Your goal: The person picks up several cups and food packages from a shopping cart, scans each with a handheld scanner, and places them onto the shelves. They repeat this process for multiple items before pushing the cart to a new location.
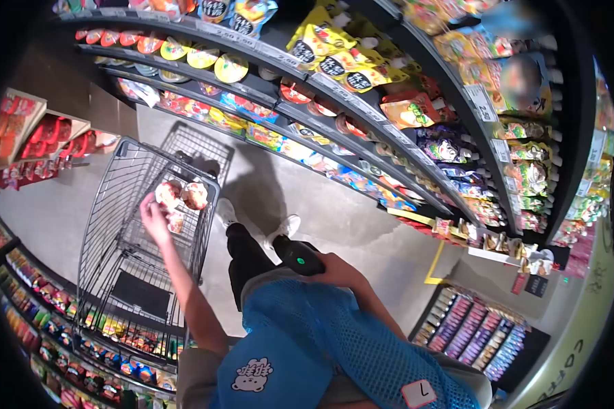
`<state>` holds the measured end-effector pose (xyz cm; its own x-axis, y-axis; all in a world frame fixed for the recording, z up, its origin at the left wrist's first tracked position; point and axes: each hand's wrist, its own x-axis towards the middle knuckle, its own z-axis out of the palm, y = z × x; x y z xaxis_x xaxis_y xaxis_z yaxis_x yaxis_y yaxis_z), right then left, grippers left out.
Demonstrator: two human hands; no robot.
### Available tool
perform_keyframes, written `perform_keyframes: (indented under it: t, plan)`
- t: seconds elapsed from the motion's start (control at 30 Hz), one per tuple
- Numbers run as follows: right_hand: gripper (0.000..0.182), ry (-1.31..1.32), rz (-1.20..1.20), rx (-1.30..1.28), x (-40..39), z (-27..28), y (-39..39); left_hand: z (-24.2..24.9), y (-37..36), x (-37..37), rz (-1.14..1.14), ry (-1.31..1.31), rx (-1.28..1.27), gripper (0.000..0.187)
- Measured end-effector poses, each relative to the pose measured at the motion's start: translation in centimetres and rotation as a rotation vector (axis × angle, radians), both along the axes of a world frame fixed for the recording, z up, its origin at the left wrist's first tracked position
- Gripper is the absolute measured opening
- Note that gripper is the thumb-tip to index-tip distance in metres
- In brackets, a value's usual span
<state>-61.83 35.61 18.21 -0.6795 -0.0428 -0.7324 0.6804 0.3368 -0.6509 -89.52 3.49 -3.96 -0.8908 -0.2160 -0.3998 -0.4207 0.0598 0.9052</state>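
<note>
My left hand (155, 215) reaches into a wire shopping cart (86, 235), its fingers apart and right at the edge of a red-and-white round pack (168, 194). A second such pack (195, 196) sits close beside it, and a smaller one (175, 221) lies just below, by my wrist. My right hand (340, 270) is at my waist, wrapped around a black handheld device (301, 258) with a green light. Its far fingers are hidden behind the device and my body.
Curved shelves with price strips (344, 91) carry bagged snacks and round cups ahead and to the right. Red packages stand on a rack (39, 133) at the left. More packed shelves (68, 310) run behind the cart. A low display rack (474, 334) stands at lower right.
</note>
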Motion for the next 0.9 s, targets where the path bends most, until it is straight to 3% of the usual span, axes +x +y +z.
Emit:
perform_keyframes:
  t: [0.03, 0.07, 0.13, 0.17, 0.23, 0.33, 0.4, 0.5, 0.53, 0.77, 0.83, 0.9]
  plan:
    - [0.056, -0.025, -0.043, 0.000, 0.9, 0.2, 0.6, 5.4, 5.0, 0.1, 0.001, 0.064, -0.025, 0.022]
    - [0.056, -0.011, -0.048, -0.018, 2.1, 0.2, 1.2, 8.0, 8.8, 0.7, -0.039, 0.080, 0.158, 0.025]
    - [0.060, -0.054, -0.137, -0.001, 4.6, 0.1, 2.7, 8.3, 15.8, 0.4, -0.152, -0.068, 0.682, 0.032]
    - [0.060, -0.046, -0.144, -0.006, 6.4, -0.2, 3.5, 8.4, 19.6, 0.1, -0.235, -0.085, 0.729, 0.033]
    - [0.054, -0.073, -0.295, 0.006, 10.8, -1.2, 4.9, 7.8, 26.9, -0.8, -0.402, -0.167, 0.646, 0.042]
    - [0.049, -0.132, -0.449, 0.085, 17.1, -1.9, 6.4, 3.4, 35.6, -3.6, -0.598, -0.240, 0.566, 0.074]
    - [0.043, -0.191, -0.549, 0.146, 19.4, -0.8, 6.9, 2.3, 39.2, -4.8, -0.687, -0.272, 0.509, 0.067]
    - [0.039, -0.186, -0.674, 0.145, 21.7, 0.3, 7.2, -1.9, 41.6, -7.5, -0.769, -0.433, 0.667, 0.053]
    - [0.040, -0.171, -0.639, 0.154, 22.8, -0.1, 7.3, -0.3, 41.7, -6.7, -0.705, -0.385, 0.629, 0.045]
    - [0.042, -0.126, -0.648, 0.140, 24.0, -1.9, 6.5, -1.3, 38.6, -4.8, -0.687, -0.307, 0.733, 0.049]
    - [0.040, -0.120, -0.630, 0.087, 23.2, -1.7, 6.9, -2.1, 36.3, -3.2, -0.674, -0.385, 1.152, 0.050]
    - [0.047, -0.163, -0.667, 0.025, 20.7, 0.2, 7.5, -0.8, 35.0, -1.4, -0.539, -0.411, 1.140, 0.053]
